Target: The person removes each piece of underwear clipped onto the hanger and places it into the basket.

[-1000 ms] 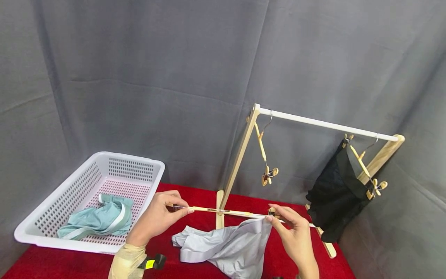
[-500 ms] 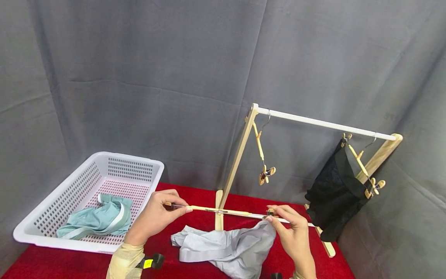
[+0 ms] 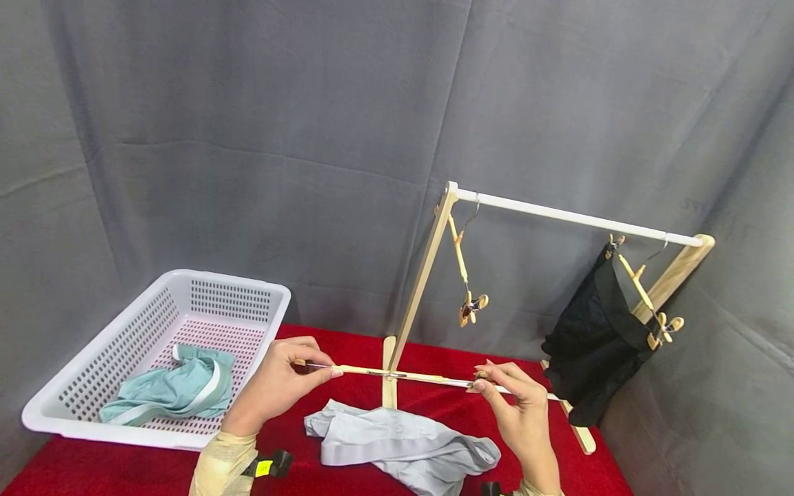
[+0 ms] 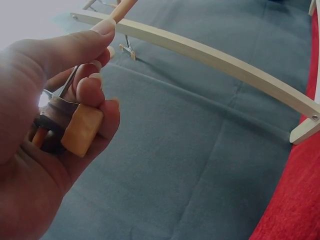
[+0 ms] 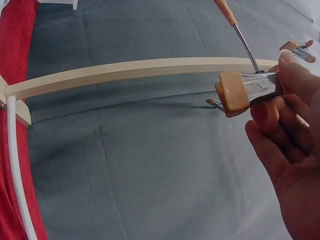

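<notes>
A wooden clip hanger [image 3: 403,375] is held level above the red table [image 3: 93,472], one end in each hand. My left hand [image 3: 282,386] grips its left clip [image 4: 75,127] with curled fingers. My right hand [image 3: 515,406] pinches the right clip [image 5: 245,90] between thumb and fingers. A light grey garment [image 3: 403,448] lies crumpled on the table below the hanger, touching neither hand nor clip.
A white perforated basket [image 3: 248,296] at the left holds a teal garment [image 3: 174,393]. At the right a wooden rack with a white rod [image 3: 571,217] carries an empty clip hanger [image 3: 462,265] and a hanging black garment [image 3: 595,344]. Grey curtain hangs behind.
The grey garment, lifted at the right clip before, has dropped from it and now lies flat on the table. Both hands still hold the hanger in nearly the same place.
</notes>
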### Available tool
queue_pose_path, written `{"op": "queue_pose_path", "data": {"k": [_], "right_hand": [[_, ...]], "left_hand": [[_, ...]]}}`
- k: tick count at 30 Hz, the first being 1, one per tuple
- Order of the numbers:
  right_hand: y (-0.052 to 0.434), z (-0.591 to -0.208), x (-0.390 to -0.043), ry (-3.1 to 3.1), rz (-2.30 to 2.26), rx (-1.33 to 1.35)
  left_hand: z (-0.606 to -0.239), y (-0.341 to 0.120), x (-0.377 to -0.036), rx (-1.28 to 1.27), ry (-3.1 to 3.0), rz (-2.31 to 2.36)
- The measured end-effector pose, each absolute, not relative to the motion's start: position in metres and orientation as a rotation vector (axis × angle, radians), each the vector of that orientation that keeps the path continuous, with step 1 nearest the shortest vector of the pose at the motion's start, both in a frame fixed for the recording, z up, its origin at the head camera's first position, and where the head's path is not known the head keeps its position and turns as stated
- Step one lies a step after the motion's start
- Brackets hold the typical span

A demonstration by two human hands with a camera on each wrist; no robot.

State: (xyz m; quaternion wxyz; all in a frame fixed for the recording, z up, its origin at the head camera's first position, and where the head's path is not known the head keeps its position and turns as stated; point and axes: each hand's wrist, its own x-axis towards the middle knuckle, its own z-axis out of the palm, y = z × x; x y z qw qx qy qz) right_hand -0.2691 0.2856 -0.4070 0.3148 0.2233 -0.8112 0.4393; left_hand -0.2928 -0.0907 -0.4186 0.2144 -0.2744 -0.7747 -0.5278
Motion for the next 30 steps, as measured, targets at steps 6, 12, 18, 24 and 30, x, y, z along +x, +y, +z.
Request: {"op": "queue_pose_path", "data": {"k": [6, 12, 18, 24, 30], "right_hand": [[0.284, -0.407, -0.269, -2.176, 1.206, 0.568], [0.279, -0.405, -0.269, -2.186, 1.257, 0.557], [0.276, -0.404, -0.269, -2.225, 1.339, 0.516], [0.275, -0.404, -0.270, -2.270, 1.446, 0.533], [0.273, -0.407, -0.271, -2.358, 1.438, 0.563]], "left_hand": [[-0.421, -0.093, -0.294, -0.762, -2.154, -1.468], [-0.419, -0.095, -0.295, -0.762, -2.144, -1.464], [-0.420, -0.095, -0.295, -0.758, -2.126, -1.471], [-0.420, -0.094, -0.295, -0.743, -2.133, -1.486], [-0.421, -0.090, -0.295, -0.748, -2.131, -1.503]]}}
